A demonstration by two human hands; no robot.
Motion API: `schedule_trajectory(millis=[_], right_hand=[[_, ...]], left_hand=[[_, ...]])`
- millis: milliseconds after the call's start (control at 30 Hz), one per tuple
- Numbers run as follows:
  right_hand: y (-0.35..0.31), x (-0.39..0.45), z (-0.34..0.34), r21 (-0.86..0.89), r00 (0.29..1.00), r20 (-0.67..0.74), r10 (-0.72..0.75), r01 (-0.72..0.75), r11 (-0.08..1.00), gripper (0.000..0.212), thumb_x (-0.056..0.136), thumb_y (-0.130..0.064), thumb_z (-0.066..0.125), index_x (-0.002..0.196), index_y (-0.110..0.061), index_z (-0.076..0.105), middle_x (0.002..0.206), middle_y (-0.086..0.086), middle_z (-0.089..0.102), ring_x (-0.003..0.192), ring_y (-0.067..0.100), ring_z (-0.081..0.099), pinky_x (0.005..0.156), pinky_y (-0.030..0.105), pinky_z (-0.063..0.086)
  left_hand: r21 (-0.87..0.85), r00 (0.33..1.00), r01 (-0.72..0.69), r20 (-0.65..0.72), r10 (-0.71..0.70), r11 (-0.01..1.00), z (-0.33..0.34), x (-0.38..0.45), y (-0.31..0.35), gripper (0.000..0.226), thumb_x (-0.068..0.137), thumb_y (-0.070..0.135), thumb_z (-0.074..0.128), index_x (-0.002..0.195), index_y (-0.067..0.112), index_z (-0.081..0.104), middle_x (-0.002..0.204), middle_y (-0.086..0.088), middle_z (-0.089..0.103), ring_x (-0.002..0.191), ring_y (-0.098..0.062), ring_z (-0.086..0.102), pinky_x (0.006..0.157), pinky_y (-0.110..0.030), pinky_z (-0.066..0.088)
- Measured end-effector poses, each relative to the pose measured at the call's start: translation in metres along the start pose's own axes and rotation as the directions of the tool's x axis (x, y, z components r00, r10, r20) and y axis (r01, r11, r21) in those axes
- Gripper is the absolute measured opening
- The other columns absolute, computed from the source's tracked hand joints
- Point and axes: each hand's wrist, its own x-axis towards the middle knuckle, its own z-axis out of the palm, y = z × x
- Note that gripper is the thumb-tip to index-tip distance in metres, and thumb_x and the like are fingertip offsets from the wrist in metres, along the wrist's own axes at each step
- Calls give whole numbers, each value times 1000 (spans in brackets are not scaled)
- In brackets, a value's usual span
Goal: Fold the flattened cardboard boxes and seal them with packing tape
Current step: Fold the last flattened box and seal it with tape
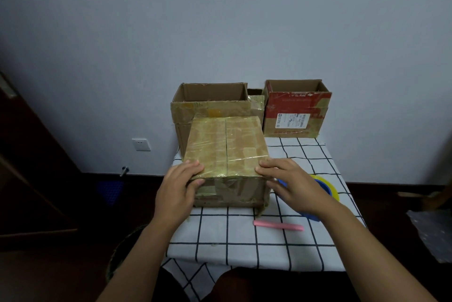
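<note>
A: Obs. 1, surface. Table [305, 248] under a white cloth with a black grid, set against a pale wall.

B: Boxes?

A: Three. Open box [210, 103] at the back left, flaps up. Red box [297, 108] at the back right, also open, white label on its front. Taped box [226, 150] in front of the open box, closed, top seam covered in clear tape.

B: Hands?

A: Left hand [182, 182] on the taped box's near left corner: fingers flat on top, thumb down the front face. Right hand [291, 179] at the near right corner, fingers straight, tips on the top edge. Both press; neither grips.

B: Small items?

A: Tape roll [329, 188], yellow with a blue core, just right of the taped box, partly hidden by the right hand. Pink stick [278, 226] on the cloth in front of the box; cannot tell what it is.
</note>
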Motion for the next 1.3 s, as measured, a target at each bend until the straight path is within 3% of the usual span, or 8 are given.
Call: schedule_trajectory(millis=[200,333,467,667,800,967,1167,1300], right_hand=[[-1,-3,11,25,994,-107,-13,16,1000,42,95,-9,63,133,-27,62,136,-13,56,127,11,48,104,28,41],[-12,-15,16,240,936,-247,251,-192,952,48,95,-20,64,140,-29,48,131,-21,51,110,-6,51,89,1,37],[-17,-23,35,365,807,-345,479,-355,861,17,91,-26,70,105,-26,59,97,-14,64,85,-2,60,70,17,49],[-16,-28,53,311,761,-460,457,-344,886,11,94,-20,65,85,-15,63,73,-6,64,69,13,59,62,32,45],[-19,-27,58,16,788,-576,219,-257,966,18,95,-17,55,79,-11,56,68,-1,53,53,19,47,47,31,39],[-28,-25,53,-152,850,-502,162,-271,950,17,95,-24,48,81,-13,51,73,1,52,50,22,47,41,32,37],[-10,-33,38,284,867,-336,367,-279,918,12,98,-29,57,93,-19,63,76,-11,64,71,5,61,61,27,49],[-4,-34,42,368,858,-334,389,-261,892,15,101,-25,52,94,-21,64,78,-7,67,75,11,65,66,44,55]], left_hand=[[-5,1000,19,-1,-19,1000,1,0,1,33,87,29,59,118,23,69,125,19,57,124,-3,45,102,-14,27],[-6,1000,8,7,-8,1000,3,1,6,33,87,30,60,117,22,70,124,18,57,123,2,43,103,-15,27],[-16,1000,11,9,-11,1000,9,-1,9,32,87,27,61,116,21,70,123,18,57,121,4,42,101,-1,19],[-14,1000,0,5,0,1000,9,-2,6,31,88,26,60,116,20,70,125,16,58,124,0,44,106,-16,27],[-21,1000,-7,-13,7,1000,11,-3,7,31,88,24,60,116,18,70,126,15,58,124,2,43,106,-27,30],[-19,1000,-13,-18,13,1000,11,-3,7,31,88,23,61,117,17,70,126,14,58,124,1,43,106,-30,32],[-25,1000,-5,-15,5,1000,10,-3,8,31,88,25,61,117,19,70,126,17,57,125,0,44,106,-13,25],[-36,1000,-7,-18,7,999,9,-4,7,30,87,24,63,116,19,70,125,16,58,124,-1,44,106,-7,22]])
